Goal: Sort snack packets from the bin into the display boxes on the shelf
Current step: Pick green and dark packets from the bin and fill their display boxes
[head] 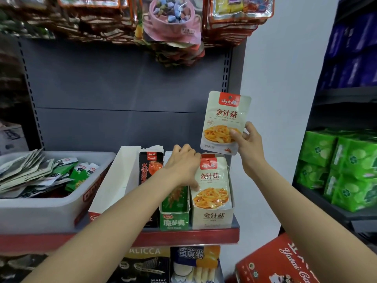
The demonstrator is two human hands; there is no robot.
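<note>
My right hand (247, 142) pinches a cream needle-mushroom packet (224, 119) by its lower right corner, holding it upright above the shelf. Below it stands the cream display box (216, 218) with matching packets (212, 180) inside. My left hand (181, 166) reaches over the boxes, fingers curled on the top left edge of those packets. To the left stand a green display box (174, 220), a black box (150, 170) and a white box (124, 180). The grey bin (40, 211) at left holds several loose packets (36, 172).
The shelf has a red front edge (183, 235). Hanging snack bags (171, 23) crowd the space above. Green packs (342, 166) fill a dark rack at right. A red carton (275, 262) sits low right, with more goods on the lower shelf.
</note>
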